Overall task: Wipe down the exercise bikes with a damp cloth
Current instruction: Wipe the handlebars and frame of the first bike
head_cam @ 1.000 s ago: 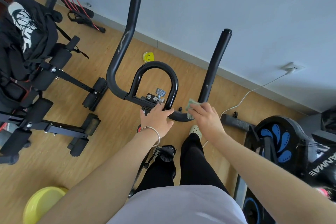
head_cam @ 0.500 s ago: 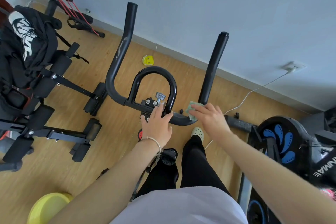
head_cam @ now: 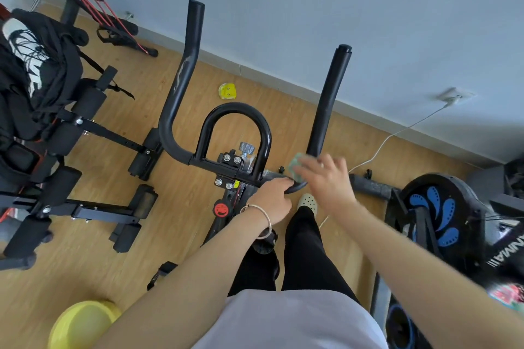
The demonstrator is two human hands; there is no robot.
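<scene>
We have the left hand (head_cam: 273, 197) wrapped around the handlebar (head_cam: 181, 88) crossbar, just right of the centre loop (head_cam: 235, 113); fingers curled over the tube, wrist bent down, bangle (head_cam: 259, 214) on the wrist. Left forearm runs in from lower left.

Right hand (head_cam: 326, 178) is at the lower bend of the right bar, palm down, fingers fairly straight and together, pressing the cloth (head_cam: 296, 167) onto the tube. Hand is motion-blurred, so we can't tell exactly how the fingers pinch it. Only a green edge of cloth shows past the fingertips, on the hand's left side.

Handlebar orientation: both long horns point away from us toward the wall (head_cam: 340, 8), long axes near parallel, tilted slightly right. Crossbar runs left-right under our hands.

Second bike (head_cam: 442, 215), with a blue-patterned wheel, sits on the right, apart from both hands.
</scene>
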